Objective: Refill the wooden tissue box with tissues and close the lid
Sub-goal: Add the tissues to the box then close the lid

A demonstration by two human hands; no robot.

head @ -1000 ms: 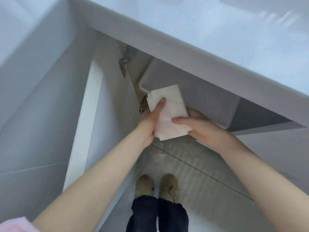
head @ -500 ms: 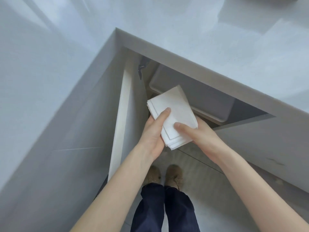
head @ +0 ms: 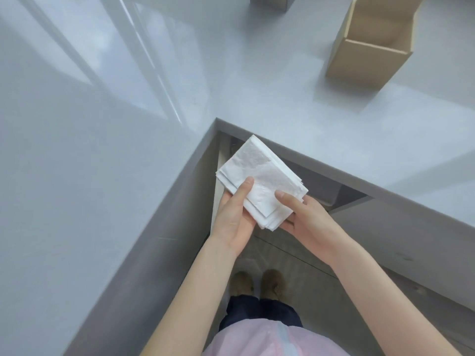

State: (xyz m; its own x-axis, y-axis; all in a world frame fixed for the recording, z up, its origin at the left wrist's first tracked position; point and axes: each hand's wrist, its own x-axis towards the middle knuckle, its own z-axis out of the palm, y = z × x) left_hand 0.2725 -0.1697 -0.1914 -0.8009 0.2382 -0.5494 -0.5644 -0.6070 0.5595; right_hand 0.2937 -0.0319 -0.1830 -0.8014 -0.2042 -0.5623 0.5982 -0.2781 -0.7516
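A stack of white folded tissues (head: 259, 173) is held in front of me, over the inner corner of the grey countertop (head: 270, 98). My left hand (head: 235, 217) grips the stack's near left edge, thumb on top. My right hand (head: 305, 217) supports it from below on the right, thumb pressed on top. The wooden tissue box (head: 370, 44) stands open on the counter at the far right, its lid raised behind it, well beyond the tissues.
The L-shaped counter wraps around me on the left and ahead. Below its edge an open cabinet door (head: 218, 186) and a grey bin (head: 326, 191) show. Another box (head: 270, 1) sits at the top edge. My shoes (head: 257, 283) stand on the floor.
Both hands have lifted the tissue stack up from the cabinet under the counter to counter-edge height. My view has risen, so the countertop and the wooden box have come into sight.
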